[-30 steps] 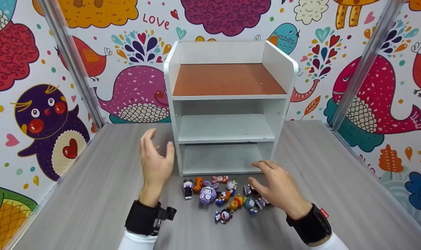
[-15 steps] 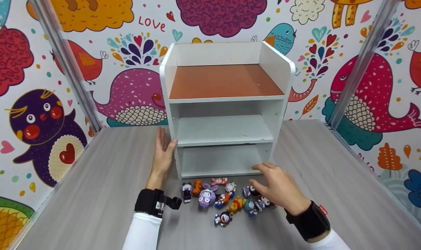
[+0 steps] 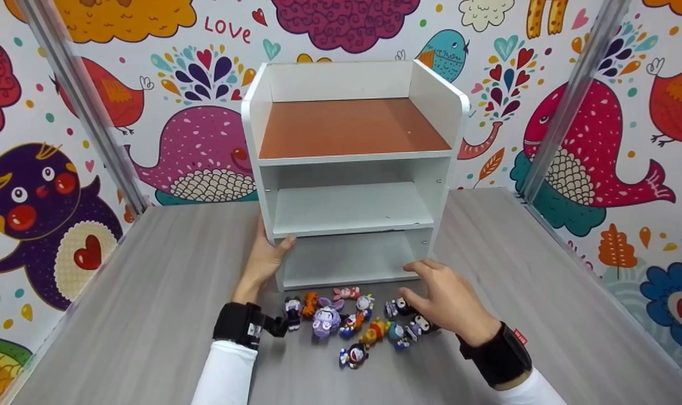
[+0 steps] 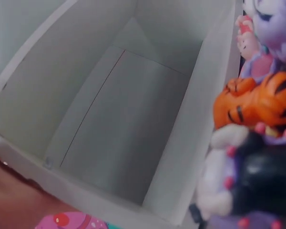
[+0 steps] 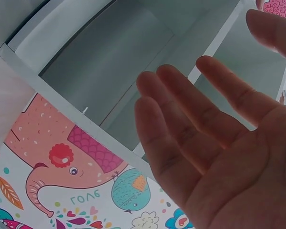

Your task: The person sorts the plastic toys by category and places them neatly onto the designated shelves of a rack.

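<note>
A white shelf unit with a brown top board and two compartments stands in the middle of the head view. My left hand grips its left side panel, thumb over the front edge, the other fingers mostly hidden along the outer side. In the left wrist view, part of that hand shows beside the panel edge. My right hand is held with spread, slightly bent fingers near the lower right front of the shelf unit, partly over the toy figures. The right wrist view shows its palm with nothing held.
Several small toy figures lie in front of the shelf unit, among them a purple rabbit, an orange tiger, a yellow bear and a black-and-white figure. Printed walls stand behind and beside the grey table.
My left hand has moved right to the shelf unit's side and closed round its front edge. The right hand has kept its pose. The head view has shifted slightly.
</note>
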{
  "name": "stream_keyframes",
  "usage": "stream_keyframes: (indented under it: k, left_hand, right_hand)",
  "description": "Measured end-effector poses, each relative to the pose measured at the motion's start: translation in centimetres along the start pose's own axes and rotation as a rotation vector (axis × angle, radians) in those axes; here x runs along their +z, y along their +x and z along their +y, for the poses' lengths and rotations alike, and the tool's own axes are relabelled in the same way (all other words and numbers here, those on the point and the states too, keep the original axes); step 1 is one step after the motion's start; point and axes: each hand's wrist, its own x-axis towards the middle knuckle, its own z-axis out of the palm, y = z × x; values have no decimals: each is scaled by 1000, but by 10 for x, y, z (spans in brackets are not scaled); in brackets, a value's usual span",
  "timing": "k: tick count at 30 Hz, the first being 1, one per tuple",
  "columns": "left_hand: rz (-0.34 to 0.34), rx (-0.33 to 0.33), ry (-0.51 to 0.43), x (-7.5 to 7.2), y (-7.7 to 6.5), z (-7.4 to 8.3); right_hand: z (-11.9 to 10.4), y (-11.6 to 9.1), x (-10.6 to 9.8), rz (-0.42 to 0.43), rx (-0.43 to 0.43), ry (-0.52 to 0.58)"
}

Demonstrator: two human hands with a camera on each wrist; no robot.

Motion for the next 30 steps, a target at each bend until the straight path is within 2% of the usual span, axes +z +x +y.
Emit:
stream_keyframes:
  k: [5,10,13,21,26,30]
  left_hand:
    - [8,11,46,-5,-3,2]
    - [16,-19,68,-5,0,6]
    - [27,-26,72,-3,2,6]
    - [70,12,124,3,2,2]
    - [112,31,120,8,2,-2]
    - [141,8,125,12,2,-5]
  right_hand:
    - [-2,2,0,3,-9,5]
    - [-2,4,-3,16,-6,16]
    - [-2,4,-4,22,-9,12]
    - [-2,1,-1,49,-21,-18]
    - [-3,0,2,18,-9,-23]
    - [-5,0,2,0,3,-27]
